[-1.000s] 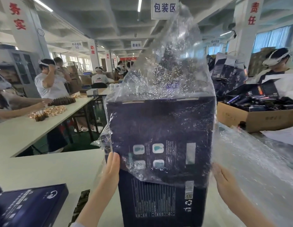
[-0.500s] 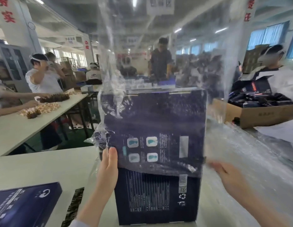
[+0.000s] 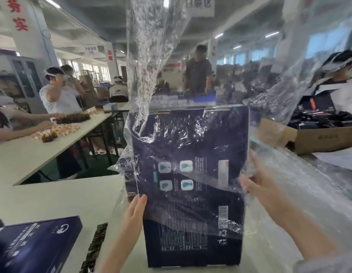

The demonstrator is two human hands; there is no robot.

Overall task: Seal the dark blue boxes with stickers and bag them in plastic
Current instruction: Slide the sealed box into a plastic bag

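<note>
Dark blue box [image 3: 191, 243]: upright on counter [image 3: 53, 198], bottom band bare.
Plastic bag [image 3: 151, 56]: sheathes the box from above.
Left hand [image 3: 134, 213]: released, flat against the box's left edge.
Right hand [image 3: 260, 184]: grasping the bag at the box's right edge.

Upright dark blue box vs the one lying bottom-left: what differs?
Pose: the upright box stands on end; the flat box lies on the table.
Cover: a plastic bag is drawn over most of the upright box; the flat box is bare.
Handling: the left hand presses the upright box's side, the right hand grips its bagged edge; nothing touches the flat box.
Both are dark blue with light print.
</note>
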